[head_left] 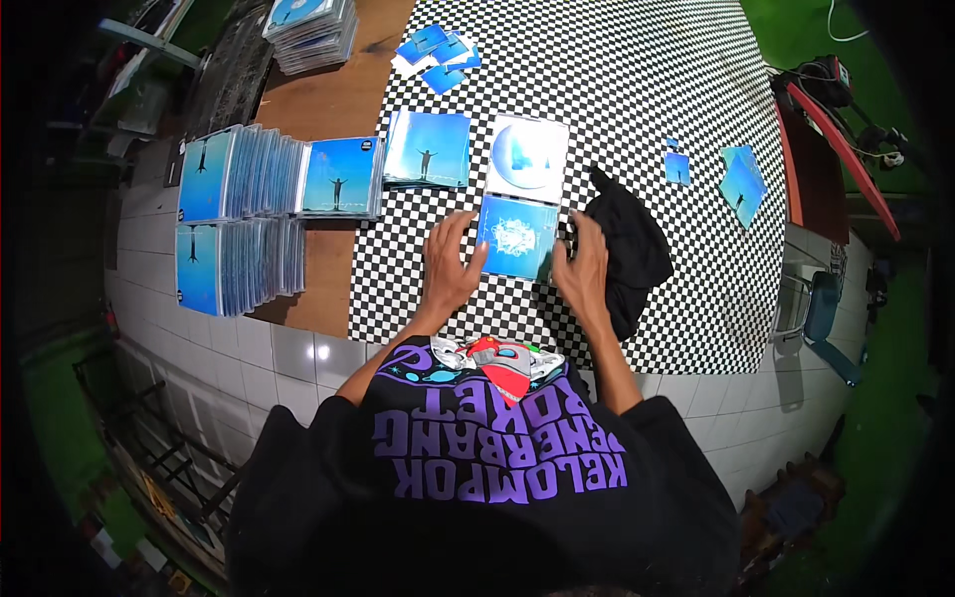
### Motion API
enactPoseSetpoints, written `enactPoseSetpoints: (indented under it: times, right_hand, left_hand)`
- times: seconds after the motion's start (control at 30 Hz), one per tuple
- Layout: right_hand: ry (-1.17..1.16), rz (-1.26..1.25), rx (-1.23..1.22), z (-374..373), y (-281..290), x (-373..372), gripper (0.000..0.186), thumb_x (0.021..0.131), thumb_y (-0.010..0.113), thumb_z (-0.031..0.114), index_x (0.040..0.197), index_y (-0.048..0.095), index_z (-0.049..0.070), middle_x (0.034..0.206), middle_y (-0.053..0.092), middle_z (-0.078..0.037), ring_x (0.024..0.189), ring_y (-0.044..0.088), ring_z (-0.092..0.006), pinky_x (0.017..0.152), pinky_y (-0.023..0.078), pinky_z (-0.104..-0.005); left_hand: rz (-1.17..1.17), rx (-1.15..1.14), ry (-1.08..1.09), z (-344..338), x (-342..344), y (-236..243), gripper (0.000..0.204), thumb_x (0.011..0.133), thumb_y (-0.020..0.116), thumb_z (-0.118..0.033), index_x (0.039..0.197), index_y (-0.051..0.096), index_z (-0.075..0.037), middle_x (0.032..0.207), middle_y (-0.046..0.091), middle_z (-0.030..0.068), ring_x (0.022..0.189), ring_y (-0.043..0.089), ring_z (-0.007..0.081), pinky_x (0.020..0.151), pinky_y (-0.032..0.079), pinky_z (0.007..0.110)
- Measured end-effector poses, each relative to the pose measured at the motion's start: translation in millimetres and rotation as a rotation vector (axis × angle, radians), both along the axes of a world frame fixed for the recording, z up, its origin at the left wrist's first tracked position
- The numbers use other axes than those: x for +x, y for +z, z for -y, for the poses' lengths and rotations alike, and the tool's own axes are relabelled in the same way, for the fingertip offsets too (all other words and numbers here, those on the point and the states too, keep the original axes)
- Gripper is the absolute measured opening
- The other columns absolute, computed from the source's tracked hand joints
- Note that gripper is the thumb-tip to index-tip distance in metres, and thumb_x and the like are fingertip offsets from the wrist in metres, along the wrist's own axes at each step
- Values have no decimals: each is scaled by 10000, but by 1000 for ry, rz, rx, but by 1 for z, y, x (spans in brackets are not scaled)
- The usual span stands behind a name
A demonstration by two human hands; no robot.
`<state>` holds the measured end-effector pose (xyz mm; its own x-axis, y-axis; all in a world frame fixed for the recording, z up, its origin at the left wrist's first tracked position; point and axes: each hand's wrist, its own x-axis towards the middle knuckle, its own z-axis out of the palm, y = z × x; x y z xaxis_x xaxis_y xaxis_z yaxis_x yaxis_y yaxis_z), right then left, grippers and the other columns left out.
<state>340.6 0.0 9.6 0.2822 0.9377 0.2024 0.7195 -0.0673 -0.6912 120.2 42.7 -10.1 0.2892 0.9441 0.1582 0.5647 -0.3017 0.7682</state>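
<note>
An open CD case (517,235) lies on the checkered cloth (398,289), its far half showing a white inside with a round blue shape (519,157), its near half blue with a white emblem. My left hand (450,259) is at the case's near-left edge, thumb against or very close to it, fingers apart. My right hand (582,264) sits at the right edge, fingers loosely curved and apart. Just right of that hand lies a bunched black cloth (634,254). A pile of blue printed inserts (428,149) lies behind my left hand.
Rows of stacked blue CD cases (204,264) and another stack (338,179) stand on the wooden table (318,99) at left, more cases (308,40) behind. Small blue cards (438,55) and loose prints (741,184) lie on the cloth. A chair (821,318) stands right.
</note>
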Motion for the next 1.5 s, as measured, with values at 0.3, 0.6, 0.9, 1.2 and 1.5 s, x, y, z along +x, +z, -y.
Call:
enactPoseSetpoints:
  times: [0.3, 0.6, 0.9, 1.2, 1.5]
  right_hand:
    - [100, -280, -159, 46, 10, -29, 530, 844, 536, 22, 1373, 519, -9, 1296, 584, -225, 1185, 552, -401, 1042, 408, -469]
    - [106, -628, -92, 68, 31, -22, 545, 868, 543, 35, 1410, 498, 9, 1307, 588, -211, 1145, 579, -356, 1027, 431, -452]
    - [18, -429, -39, 11, 38, -12, 604, 882, 557, 74, 1473, 439, 24, 1332, 584, -213, 1222, 542, -342, 1076, 375, -440]
    - [-15, -107, -59, -55, 1, -4, 666, 871, 530, 127, 1507, 378, 3, 1318, 598, -192, 1241, 532, -333, 1130, 244, -526]
    - [106, 226, -128, -51, -15, -3, 683, 849, 577, 147, 1505, 416, 46, 1377, 544, -251, 1329, 480, -343, 1149, 201, -607]
  left_hand:
    - [-58, -228, -38, 32, -1, 35, 460, 993, 587, -306, 1374, 550, -51, 1378, 550, 179, 1252, 525, 302, 1059, 398, 420]
    - [404, -566, 93, 26, -19, 78, 428, 1052, 507, -322, 1364, 547, -31, 1261, 638, 135, 1133, 606, 226, 979, 461, 349]
    - [494, -340, 145, -13, 13, 80, 489, 1069, 456, -363, 1409, 486, -13, 1288, 628, 167, 1142, 593, 217, 975, 462, 354]
    - [188, -243, 107, -68, 45, 32, 602, 1019, 525, -462, 1404, 482, -1, 1323, 597, 218, 1142, 573, 303, 990, 467, 432]
    - [-203, -60, -10, -70, 51, 17, 582, 986, 576, -407, 1384, 509, 13, 1327, 602, 236, 1065, 588, 336, 956, 468, 455]
